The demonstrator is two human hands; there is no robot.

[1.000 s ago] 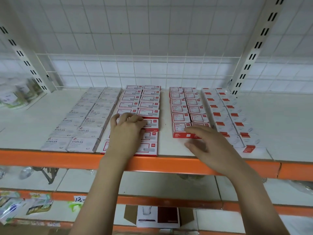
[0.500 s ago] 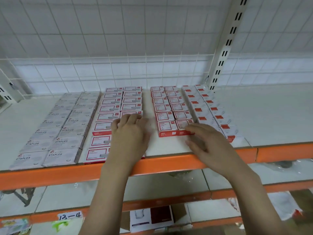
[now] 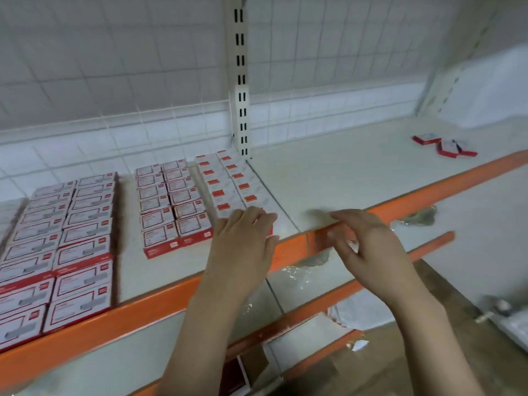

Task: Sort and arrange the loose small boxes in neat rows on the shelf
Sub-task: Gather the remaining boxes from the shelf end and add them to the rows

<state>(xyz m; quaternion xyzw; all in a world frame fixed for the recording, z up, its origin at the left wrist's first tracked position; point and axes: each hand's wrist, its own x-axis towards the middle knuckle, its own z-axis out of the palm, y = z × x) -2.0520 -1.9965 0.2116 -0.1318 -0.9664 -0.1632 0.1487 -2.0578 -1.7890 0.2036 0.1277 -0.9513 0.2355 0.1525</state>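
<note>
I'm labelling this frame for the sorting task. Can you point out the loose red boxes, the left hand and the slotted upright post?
loose red boxes (image 3: 445, 146), head view, top of the middle box
left hand (image 3: 243, 241), head view, back of hand
slotted upright post (image 3: 240, 81), head view, front face between slots

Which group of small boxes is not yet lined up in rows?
The two loose red-and-white boxes far right on the shelf, lying askew and apart from the rest. Every other group sits in straight double rows left of the slotted upright.
</note>
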